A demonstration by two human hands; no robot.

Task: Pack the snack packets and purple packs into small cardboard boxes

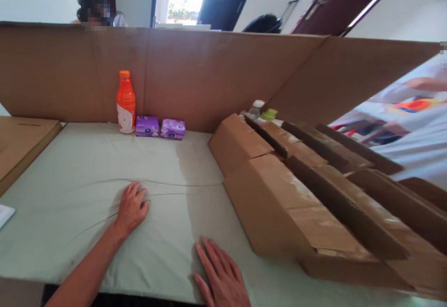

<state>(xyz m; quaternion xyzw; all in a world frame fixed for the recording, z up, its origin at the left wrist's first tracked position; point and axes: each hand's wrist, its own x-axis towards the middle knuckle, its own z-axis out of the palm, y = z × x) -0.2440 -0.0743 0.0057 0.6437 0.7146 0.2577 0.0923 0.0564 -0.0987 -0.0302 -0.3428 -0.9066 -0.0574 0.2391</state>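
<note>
My left hand rests on the pale green tablecloth, its fingers slightly bent and the thumb a little apart. Nothing shows in it. Creases in the cloth run out from around this hand. Near the front edge, my right hand lies with fingers stretched out on the cloth, also holding nothing. Farther back, an orange bottle with a white label stands upright. Beside it on the right sit two purple tissue packs with a small gap between them.
Cardboard boxes with raised flaps fill the table's right side. Behind them show a clear bottle and a green cap. A tall cardboard wall closes the back. Flat cardboard lies at left. Other people are beyond the wall.
</note>
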